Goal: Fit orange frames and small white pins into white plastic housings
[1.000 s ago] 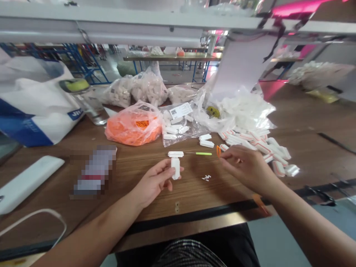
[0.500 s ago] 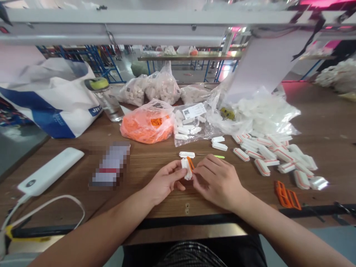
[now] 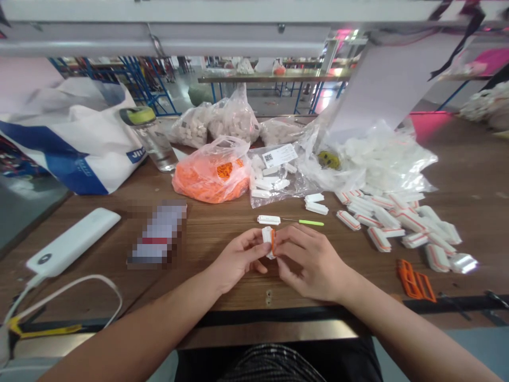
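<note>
Both my hands meet at the middle of the wooden table, just above its front edge. My left hand (image 3: 238,259) grips a small white plastic part (image 3: 267,236) upright between thumb and fingers. My right hand (image 3: 309,260) pinches a narrow orange plastic piece (image 3: 273,242) against that part's right side, and the fingers hide most of it. Just beyond my hands lie a white plastic bar (image 3: 268,219) and a thin green-handled pick (image 3: 310,222).
To the right lie several white parts with orange stripes (image 3: 405,228), with orange frames (image 3: 411,281) nearer the edge. Farther back are an orange-filled bag (image 3: 210,172), a bag of white parts (image 3: 270,178), a water bottle (image 3: 151,140) and a white power bank (image 3: 73,241).
My right hand has moved left from the striped pile, bringing the orange piece against the white part in my left hand. The view has shifted, and the orange frames have come into sight.
</note>
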The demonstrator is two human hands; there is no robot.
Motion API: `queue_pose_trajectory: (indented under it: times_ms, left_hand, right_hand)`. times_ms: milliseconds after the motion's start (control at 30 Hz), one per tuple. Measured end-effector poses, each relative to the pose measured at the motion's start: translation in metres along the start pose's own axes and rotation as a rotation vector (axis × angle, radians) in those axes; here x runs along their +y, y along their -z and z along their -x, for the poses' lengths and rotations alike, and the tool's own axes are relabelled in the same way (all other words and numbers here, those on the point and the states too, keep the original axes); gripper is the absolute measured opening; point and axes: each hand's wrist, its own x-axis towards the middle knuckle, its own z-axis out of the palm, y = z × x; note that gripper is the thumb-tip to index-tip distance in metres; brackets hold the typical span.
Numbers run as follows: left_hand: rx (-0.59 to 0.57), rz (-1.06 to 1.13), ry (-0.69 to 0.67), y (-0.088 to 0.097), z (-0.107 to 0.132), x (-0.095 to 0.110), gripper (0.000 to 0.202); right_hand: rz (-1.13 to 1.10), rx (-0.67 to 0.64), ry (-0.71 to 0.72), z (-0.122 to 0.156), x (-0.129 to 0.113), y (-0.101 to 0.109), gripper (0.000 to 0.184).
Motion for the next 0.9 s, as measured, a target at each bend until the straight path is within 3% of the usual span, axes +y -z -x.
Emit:
queue_pose_trajectory:
  times_ms: [233, 467, 667, 733, 900]
  left_hand:
    - [0.028, -0.049, -0.031, 0.0, 0.0, -0.003, 0.034]
    - [0.041, -0.064, -0.04, 0.0, 0.0, -0.005, 0.034]
    - [0.066, -0.09, -0.081, -0.005, 0.001, -0.004, 0.03]
    - [0.078, -0.104, -0.098, -0.006, 0.001, -0.004, 0.03]
    - [0.093, -0.148, -0.136, -0.006, -0.001, -0.005, 0.031]
  right_hand:
    - [-0.273, 0.183, -0.234, -0.001, 0.001, -0.006, 0.01]
    - [-0.394, 0.245, -0.435, 0.001, 0.0, -0.015, 0.007]
    - [-0.706, 0.313, -0.7, 0.001, 0.002, -0.024, 0.006]
    - [-0.706, 0.342, -0.705, 0.002, 0.002, -0.025, 0.011]
    - [-0.432, 0.347, -0.668, 0.002, -0.004, -0.022, 0.017]
